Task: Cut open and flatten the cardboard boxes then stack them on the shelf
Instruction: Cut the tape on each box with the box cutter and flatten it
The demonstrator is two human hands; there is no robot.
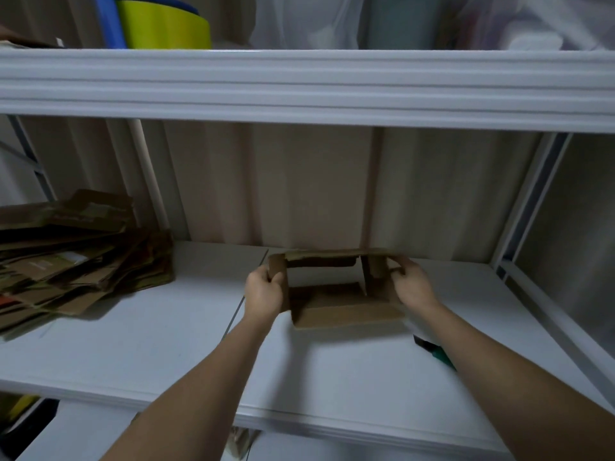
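left hand (263, 291): arm reached forward over the shelf (166, 347), fingers curled round the left end panel of the cardboard box (336, 294), thumb on the near face; held it firmly.
right hand (411, 282): arm came in from the lower right, mirrored the left; fingers wrapped the box's right end flap near its top corner, gripping it.
cardboard box: open, tube-like, long side facing the camera, sat toward the back of the shelf, right of centre, close to the back wall panel; near flap lay flat on the shelf toward the front edge. An inner divider stood upright near the right end. Whether the base was lifted off the shelf could not be told.
flattened stack (76, 257): messy pile of flattened cardboard at the left end of the shelf, some sheets overhanging the left side; well apart from the box.
dark tool (432, 349): dark-and-green object lay on the shelf just under the right forearm, near the right part of the front half; type not discernible.
open room: bare shelf between the stack and the box, and a wide band from the box to the front edge.
edges: upper shelf beam (299, 84) spanned overhead; white upright post (529, 201) bounded the right back corner.
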